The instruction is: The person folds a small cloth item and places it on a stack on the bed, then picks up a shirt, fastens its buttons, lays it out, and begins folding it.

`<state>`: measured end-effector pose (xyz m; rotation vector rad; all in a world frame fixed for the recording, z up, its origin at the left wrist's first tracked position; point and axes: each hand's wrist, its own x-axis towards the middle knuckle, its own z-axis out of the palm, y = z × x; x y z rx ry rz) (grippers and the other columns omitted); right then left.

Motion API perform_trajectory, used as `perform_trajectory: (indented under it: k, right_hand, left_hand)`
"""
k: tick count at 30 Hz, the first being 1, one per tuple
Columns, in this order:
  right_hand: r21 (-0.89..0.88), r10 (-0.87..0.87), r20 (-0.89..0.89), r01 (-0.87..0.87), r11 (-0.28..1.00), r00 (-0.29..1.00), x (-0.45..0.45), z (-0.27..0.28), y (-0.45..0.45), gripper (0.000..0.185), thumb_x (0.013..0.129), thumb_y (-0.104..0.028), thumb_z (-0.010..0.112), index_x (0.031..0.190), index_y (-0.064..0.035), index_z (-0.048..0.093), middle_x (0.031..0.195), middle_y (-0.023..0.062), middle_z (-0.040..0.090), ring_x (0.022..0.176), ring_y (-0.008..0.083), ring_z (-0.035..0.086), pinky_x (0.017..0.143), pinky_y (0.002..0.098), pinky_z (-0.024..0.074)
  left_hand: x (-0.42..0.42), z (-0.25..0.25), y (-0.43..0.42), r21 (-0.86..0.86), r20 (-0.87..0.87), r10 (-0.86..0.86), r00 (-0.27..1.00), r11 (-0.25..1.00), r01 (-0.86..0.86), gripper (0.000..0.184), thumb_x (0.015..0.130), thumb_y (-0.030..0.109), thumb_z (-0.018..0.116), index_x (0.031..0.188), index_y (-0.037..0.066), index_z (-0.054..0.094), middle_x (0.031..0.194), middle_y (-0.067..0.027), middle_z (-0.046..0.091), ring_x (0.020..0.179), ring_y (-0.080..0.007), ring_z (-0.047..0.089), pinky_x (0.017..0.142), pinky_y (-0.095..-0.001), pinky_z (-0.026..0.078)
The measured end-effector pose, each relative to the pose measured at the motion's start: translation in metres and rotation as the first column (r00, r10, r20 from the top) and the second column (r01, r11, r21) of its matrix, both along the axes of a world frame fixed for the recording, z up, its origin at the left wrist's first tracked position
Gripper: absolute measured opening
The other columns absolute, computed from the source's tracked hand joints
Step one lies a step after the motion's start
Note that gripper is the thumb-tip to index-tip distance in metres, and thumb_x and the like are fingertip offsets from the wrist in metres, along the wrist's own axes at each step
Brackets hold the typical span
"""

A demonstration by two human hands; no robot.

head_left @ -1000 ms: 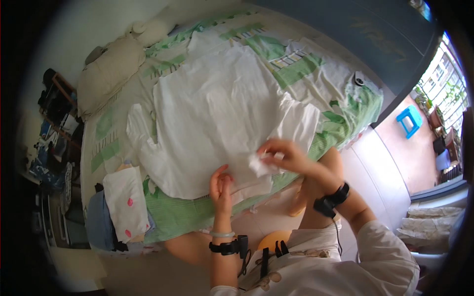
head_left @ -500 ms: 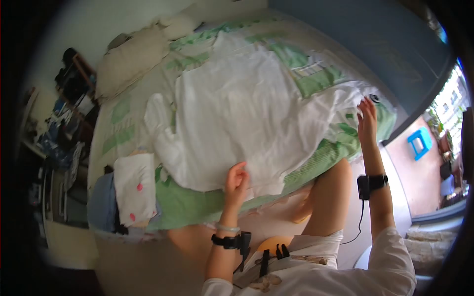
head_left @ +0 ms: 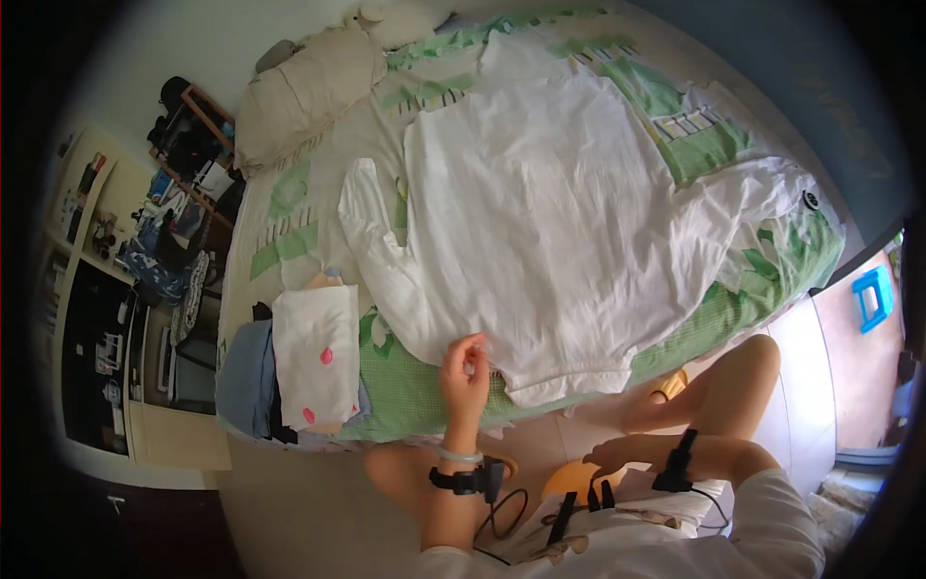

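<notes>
A white long-sleeved shirt (head_left: 540,212) lies spread on the bed, its collar at the near edge and a sleeve out to each side. My left hand (head_left: 466,376) is at the shirt's near edge, left of the collar. Its fingers are loosely curled, with a gap to the thumb and nothing seen between them. Over my lap, below the bed edge, my right hand (head_left: 617,452) has its fingers loosely stretched to the left, away from the shirt. A small black round object (head_left: 810,200) lies by the right cuff.
Folded clothes, including a white piece with pink spots (head_left: 318,357) and a blue one (head_left: 246,376), lie on the bed's left corner. A pillow (head_left: 309,101) is at the far left. Cluttered shelves (head_left: 145,386) stand left, and a blue stool (head_left: 871,299) is at the right.
My right hand has left the right cuff and come back to my lap. The left hand stays near the shirt's near edge. The view has shifted, so the bed sits further right.
</notes>
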<state>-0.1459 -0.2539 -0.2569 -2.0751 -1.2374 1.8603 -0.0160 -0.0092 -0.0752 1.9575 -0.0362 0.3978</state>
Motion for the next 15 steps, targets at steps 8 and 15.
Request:
perform_trajectory:
  k: [8,15]
  right_hand:
    - [-0.001,-0.018,-0.361,0.019,1.000,0.932,-0.045,-0.092,0.028,0.058,0.095,-0.049,0.035,0.145,-0.0202,0.023,0.148,0.0062,0.025,0.135,0.0236,0.026,0.105,0.0471,0.0298]
    - [-0.408,-0.551,-0.832,0.603,0.685,0.062,0.066,0.181,-0.049,0.073,0.090,-0.061,0.035,0.143,-0.0105,0.027,0.146,0.0134,0.029,0.136,0.0271,0.026,0.108,0.0482,0.0243]
  left_hand:
    - [0.004,0.005,0.000,0.157,0.056,-0.030,0.998,0.987,0.020,0.011,0.083,-0.004,0.056,0.091,0.000,0.063,0.084,-0.0072,0.065,0.069,-0.0122,0.056,0.061,-0.0225,0.044]
    - [0.001,0.003,-0.002,0.119,0.069,-0.056,0.996,0.992,0.047,0.016,0.077,-0.008,0.058,0.089,0.001,0.064,0.083,-0.0101,0.064,0.070,-0.0207,0.059,0.060,-0.0263,0.047]
